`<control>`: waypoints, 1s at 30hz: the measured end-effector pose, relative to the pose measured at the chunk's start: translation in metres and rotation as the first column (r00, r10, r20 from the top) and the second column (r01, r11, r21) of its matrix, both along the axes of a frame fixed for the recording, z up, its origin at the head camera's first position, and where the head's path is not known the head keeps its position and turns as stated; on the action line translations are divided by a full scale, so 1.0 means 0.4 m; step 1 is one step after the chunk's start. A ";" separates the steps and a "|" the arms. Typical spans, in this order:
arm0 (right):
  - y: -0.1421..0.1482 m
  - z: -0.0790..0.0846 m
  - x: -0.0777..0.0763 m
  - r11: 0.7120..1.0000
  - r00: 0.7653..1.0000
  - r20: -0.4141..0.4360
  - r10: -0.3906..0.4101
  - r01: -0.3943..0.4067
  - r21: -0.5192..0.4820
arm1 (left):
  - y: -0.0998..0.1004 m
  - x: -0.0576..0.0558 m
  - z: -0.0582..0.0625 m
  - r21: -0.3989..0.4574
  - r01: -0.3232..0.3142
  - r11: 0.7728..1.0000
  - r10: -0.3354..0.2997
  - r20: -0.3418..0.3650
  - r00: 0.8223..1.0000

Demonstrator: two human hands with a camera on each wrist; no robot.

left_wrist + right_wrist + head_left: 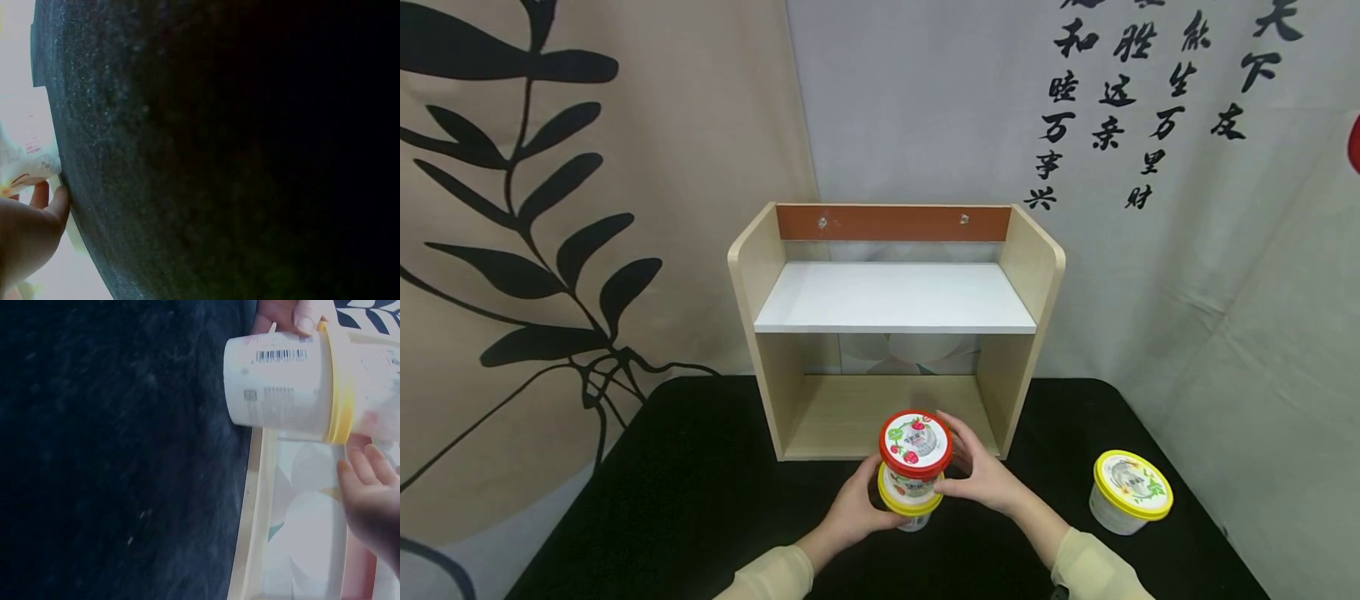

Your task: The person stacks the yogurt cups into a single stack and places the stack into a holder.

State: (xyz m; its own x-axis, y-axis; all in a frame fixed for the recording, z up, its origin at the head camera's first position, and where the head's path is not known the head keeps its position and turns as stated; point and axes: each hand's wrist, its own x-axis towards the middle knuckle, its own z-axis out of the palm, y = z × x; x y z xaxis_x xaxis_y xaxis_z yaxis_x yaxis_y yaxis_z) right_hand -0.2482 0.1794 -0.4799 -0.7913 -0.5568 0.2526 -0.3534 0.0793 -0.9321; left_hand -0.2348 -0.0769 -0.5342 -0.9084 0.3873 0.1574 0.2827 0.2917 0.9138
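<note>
Hands (856,502) (983,477) hold stacked tubs (915,444) near the open shelf's front edge (823,457).

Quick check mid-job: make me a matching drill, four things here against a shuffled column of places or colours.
Things:
1. Red-lidded tub
2. Upper shelf board
3. Tabletop
4. Loose yellow-lidded tub

Places or colours:
A. Black
B. Apart, on the right
C. Stacked on another tub
D. Plain white

Pairs: 1-C, 2-D, 3-A, 4-B
</note>
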 end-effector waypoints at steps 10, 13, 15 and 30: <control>0.084 -0.031 0.024 0.997 0.997 -0.033 -0.074 0.075 0.013 | 0.004 0.003 0.002 0.002 -0.014 1.000 0.014 -0.001 1.000; 0.116 -0.042 0.030 0.996 0.995 -0.039 -0.089 0.090 0.021 | 0.005 0.004 0.002 0.002 -0.013 1.000 0.013 -0.006 1.000; 0.137 -0.046 0.034 0.995 0.995 -0.041 -0.093 0.094 0.020 | 0.004 0.006 0.004 0.003 -0.012 1.000 0.012 0.000 1.000; 0.259 -0.023 0.087 0.963 0.969 -0.137 -0.207 0.226 0.149 | 0.001 0.009 0.011 0.006 -0.017 1.000 0.017 0.018 1.000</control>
